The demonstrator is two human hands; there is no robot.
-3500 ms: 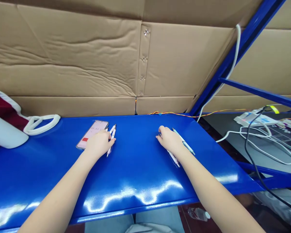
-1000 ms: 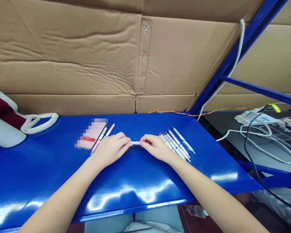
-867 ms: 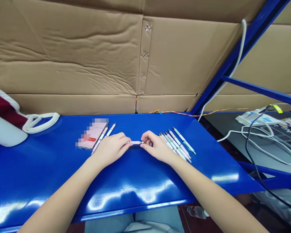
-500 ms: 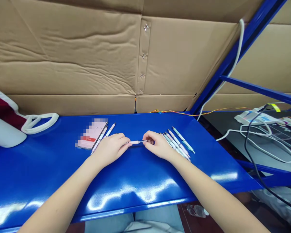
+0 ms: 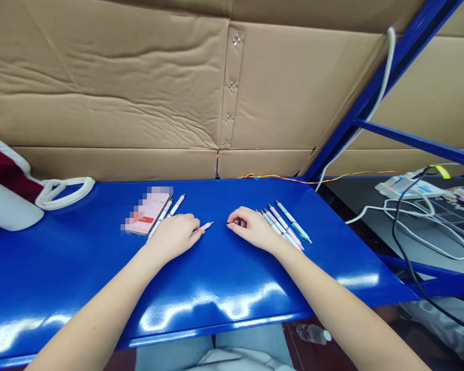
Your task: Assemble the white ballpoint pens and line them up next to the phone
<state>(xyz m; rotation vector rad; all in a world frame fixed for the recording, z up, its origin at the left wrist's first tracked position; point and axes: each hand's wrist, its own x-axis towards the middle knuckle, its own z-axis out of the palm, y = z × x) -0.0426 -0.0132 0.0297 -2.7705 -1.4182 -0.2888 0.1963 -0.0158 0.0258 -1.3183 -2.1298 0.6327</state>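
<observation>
Head view: pink pen [image 5: 206,226] points right, slanting away.

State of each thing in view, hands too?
Left hand: closed on pink pen
Pink pen: held, narrow end outward
Right hand: fingers curled, contents unclear
Other pens: lying down, two groups
Phone: face up, screen lit
Bottle: on its side, capped
White cable: hanging curved

The left forearm [image 5: 100,312] and right forearm [image 5: 340,304], both bare, slanted inward from the lower corners, elbows out of sight. The left hand [image 5: 174,234] showed its back, thumb [image 5: 198,236] and fingers closed together in a pinch aimed rightward. The right hand [image 5: 253,229] faced it across a gap, fingers [image 5: 240,212] curled inward, thumb drawn in beneath them. Neither hand touched the other.
</observation>
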